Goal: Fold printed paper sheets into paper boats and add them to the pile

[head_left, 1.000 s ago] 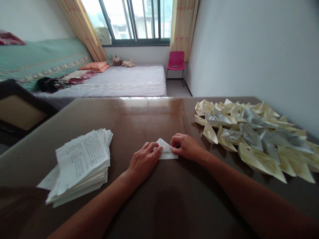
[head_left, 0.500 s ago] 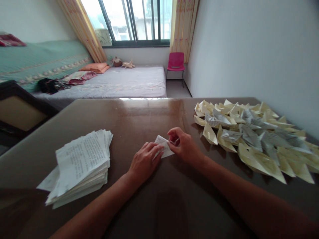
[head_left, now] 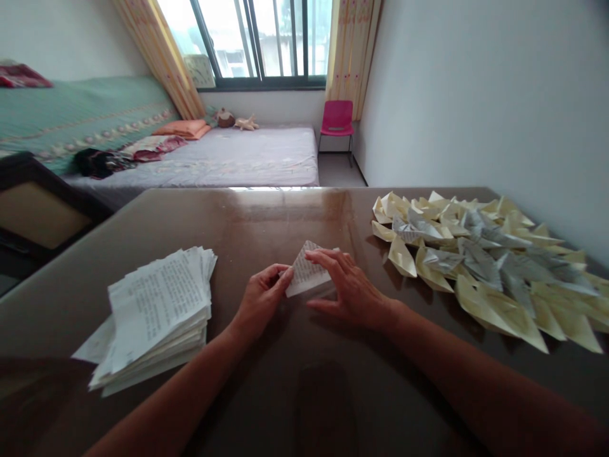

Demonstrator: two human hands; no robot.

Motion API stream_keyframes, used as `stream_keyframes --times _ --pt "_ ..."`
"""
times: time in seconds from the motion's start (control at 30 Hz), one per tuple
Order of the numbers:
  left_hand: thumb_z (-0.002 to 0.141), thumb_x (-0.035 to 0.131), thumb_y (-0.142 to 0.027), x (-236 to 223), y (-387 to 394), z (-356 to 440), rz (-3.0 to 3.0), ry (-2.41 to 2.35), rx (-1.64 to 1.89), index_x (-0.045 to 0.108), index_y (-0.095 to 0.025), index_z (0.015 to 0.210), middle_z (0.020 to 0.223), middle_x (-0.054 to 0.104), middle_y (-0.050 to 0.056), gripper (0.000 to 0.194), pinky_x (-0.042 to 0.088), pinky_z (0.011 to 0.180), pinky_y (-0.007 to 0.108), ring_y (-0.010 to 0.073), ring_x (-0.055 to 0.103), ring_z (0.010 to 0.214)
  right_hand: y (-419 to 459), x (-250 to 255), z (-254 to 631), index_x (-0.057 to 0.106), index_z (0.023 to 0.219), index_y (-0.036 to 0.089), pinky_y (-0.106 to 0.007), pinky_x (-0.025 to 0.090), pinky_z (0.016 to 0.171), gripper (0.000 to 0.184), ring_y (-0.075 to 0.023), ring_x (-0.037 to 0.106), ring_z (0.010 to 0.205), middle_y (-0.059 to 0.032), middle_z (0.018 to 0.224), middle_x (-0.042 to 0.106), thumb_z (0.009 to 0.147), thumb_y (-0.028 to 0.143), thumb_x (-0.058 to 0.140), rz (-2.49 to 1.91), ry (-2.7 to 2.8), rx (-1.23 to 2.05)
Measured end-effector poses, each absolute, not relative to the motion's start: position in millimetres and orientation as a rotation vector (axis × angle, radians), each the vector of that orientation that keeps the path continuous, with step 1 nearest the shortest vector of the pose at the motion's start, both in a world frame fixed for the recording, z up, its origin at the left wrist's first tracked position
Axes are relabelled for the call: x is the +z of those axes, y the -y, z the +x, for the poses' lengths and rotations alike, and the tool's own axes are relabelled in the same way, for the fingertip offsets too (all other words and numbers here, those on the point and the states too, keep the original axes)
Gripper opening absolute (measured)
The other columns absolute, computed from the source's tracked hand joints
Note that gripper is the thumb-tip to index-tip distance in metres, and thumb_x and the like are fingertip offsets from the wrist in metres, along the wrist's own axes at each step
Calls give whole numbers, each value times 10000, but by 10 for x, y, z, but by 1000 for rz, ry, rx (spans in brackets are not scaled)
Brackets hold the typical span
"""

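Near the middle of the glossy dark-brown tabletop (head_left: 266,225), between both hands: a small pointed piece of folded white paper (head_left: 301,280) with rows of dark characters. At its left corner, a pinch between thumb and forefinger of the bare left hand (head_left: 261,298). Over its right part, the loosely spread fingers of the bare right hand (head_left: 356,289), thumb well clear on the near side. Cannot tell firm pressure from light touch there, nor flat contact with the tabletop from a slight lift.

For a clean crease, judging by the shape: hold the left corner steady, match the edges before pressing, then run a fingertip outward from the pinched end against the hard surface. Go gently near the point (thin-looking paper, probably quick to tear).

As for writing: dark rows on the uppermost sheet of the fanned stack of loose white paper sheets (head_left: 157,311), left of the left hand; printed-looking lines, too, on some pale-yellow and grey-white folded paper boats (head_left: 485,301), massed on the right. All too small to read; no brand or label to be made out.
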State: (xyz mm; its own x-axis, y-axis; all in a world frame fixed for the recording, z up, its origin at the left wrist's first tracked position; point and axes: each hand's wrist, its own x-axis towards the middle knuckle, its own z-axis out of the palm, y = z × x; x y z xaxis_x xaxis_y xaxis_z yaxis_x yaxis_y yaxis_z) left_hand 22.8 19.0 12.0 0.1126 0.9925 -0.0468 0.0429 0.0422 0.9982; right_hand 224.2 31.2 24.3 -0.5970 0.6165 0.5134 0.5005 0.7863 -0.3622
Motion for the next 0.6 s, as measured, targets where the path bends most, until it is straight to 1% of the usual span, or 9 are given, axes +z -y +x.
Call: stream_keyframes --times 0.03,0.1,0.17,0.23,0.3,0.37,0.43,0.47,0.6 --pt "816 622 -421 103 -207 207 1210 -1172 1057 643 -109 955 748 623 22 343 425 578 203 105 535 637 -340 230 2264 256 1438 185 -471 350 1016 799 -283 408 1261 -159 1358 463 796 461 644 -850 2352 194" --pt "806 631 -413 63 -235 178 1180 -1163 1018 611 -109 1059 744 609 14 396 410 554 194 99 525 621 -386 197 2301 316 1418 174 -462 316 1024 724 -280 406 1245 -152 1356 475 815 413 636 -872 2420 98" --pt "816 616 -402 19 -258 156 1253 -1184 962 556 -119 1170 704 574 -11 457 379 510 185 86 489 569 -415 161 2329 424 1359 200 -446 284 1023 540 -262 417 1221 -119 1319 523 860 313 600 -868 2506 -9" --pt "849 567 -389 -19 -278 130 1437 -1261 889 514 -141 1237 665 545 -30 463 369 487 196 87 457 525 -436 129 2353 540 1252 234 -428 275 998 356 -241 449 1171 -83 1243 586 896 253 561 -838 2587 -93" --pt "878 519 -348 -37 -287 98 1741 -1404 824 536 -177 1225 714 578 -9 387 431 561 241 117 501 585 -455 102 2374 611 1148 248 -407 285 951 243 -220 495 1083 -58 1148 636 916 255 541 -820 2656 -131" --pt "884 505 -297 -27 -276 72 2117 -1543 775 594 -213 1161 890 630 41 302 479 728 323 181 560 806 -469 81 2388 638 1094 252 -384 297 899 201 -200 526 996 -42 1074 662 929 260 523 -840 2712 -133" --pt "890 500 -270 -1 -246 64 2434 -1551 737 633 -228 1109 1088 615 67 260 458 875 391 237 514 1030 -472 69 2389 644 1083 257 -368 298 863 199 -188 539 960 -33 1046 673 939 250 508 -875 2745 -128" --pt "895 501 -274 12 -229 68 2545 -1488 706 639 -231 1104 1139 601 67 254 449 909 400 245 488 1079 -469 70 2386 646 1083 260 -362 297 852 201 -185 543 958 -32 1046 676 939 248 507 -885 2754 -123" --pt "893 534 -359 27 -183 96 2714 -1208 534 634 -232 1120 1097 628 53 279 473 899 370 215 516 1014 -435 113 2380 666 1074 268 -345 301 836 205 -172 552 950 -34 1049 686 938 252 513 -933 2758 -66"
